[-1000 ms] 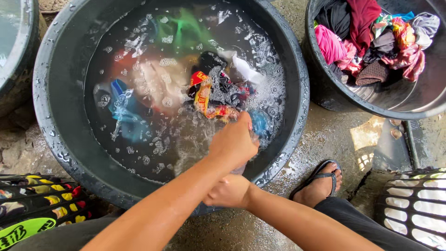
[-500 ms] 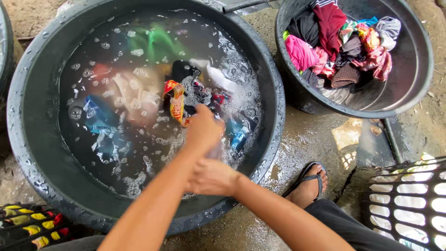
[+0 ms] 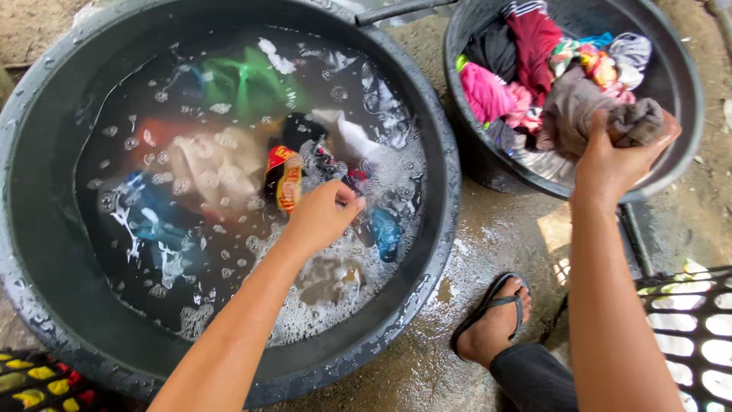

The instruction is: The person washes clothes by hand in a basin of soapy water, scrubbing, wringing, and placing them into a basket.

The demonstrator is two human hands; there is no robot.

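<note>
My left hand (image 3: 319, 217) reaches into a large dark tub (image 3: 431, 252) of soapy water, fingers closed on a dark wet garment (image 3: 339, 172) beside a red and yellow cloth (image 3: 284, 177). Green (image 3: 244, 84), pale (image 3: 217, 164) and blue (image 3: 385, 229) clothes float around it. My right hand (image 3: 614, 160) is stretched to the right, gripping a grey-brown garment (image 3: 572, 114) at the rim of a second dark tub (image 3: 686, 84). That tub holds a pile of wrung clothes, among them a pink piece (image 3: 484, 91) and a dark red one (image 3: 537, 34).
My foot in a flip-flop (image 3: 492, 324) rests on wet concrete (image 3: 488, 252) between the tubs. A white lattice basket (image 3: 686, 328) stands at the lower right. A black and yellow patterned item (image 3: 30, 385) lies at the lower left. A dark pipe (image 3: 396, 9) crosses the top.
My right hand has left the wash tub and swung right, now gripping a grey-brown garment at the second tub. My left hand stays in the suds, shifted slightly.
</note>
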